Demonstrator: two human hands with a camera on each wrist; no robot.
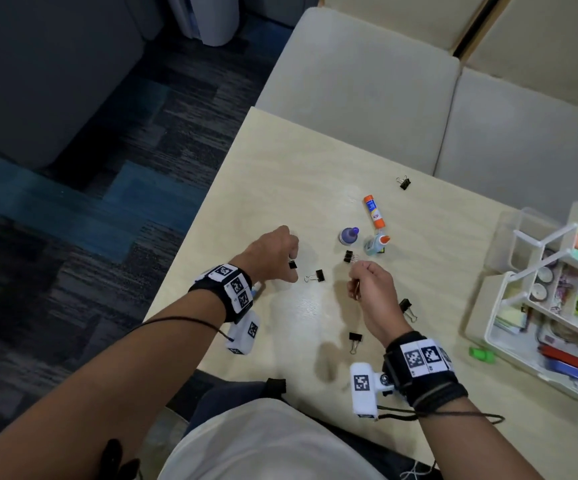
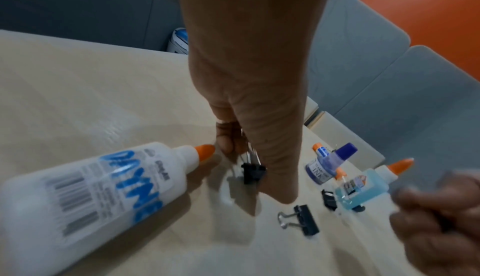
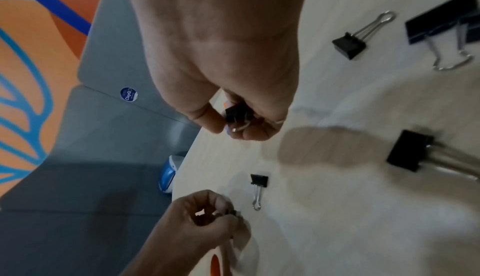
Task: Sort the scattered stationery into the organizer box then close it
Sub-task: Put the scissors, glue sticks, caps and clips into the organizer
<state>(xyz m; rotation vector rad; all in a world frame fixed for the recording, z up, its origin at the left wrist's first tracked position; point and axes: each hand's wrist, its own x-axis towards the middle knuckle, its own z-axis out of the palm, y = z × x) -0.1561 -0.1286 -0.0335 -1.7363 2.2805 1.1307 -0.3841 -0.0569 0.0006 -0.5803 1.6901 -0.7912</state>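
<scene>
We saw black binder clips with silver handles [image 1: 318,275] on the pale wood-grain table [image 1: 280,188], an orange-capped glue stick [image 1: 372,211], a purple-capped ink bottle [image 1: 348,235], a white glue bottle lettered in blue [image 2: 98,194], and black-and-white checkered wristbands [image 1: 230,287].

Organizer box [image 1: 537,306] cut off, perhaps half

Even overhead light, soft shadows, glare, blurred wide-angle edges.
</scene>
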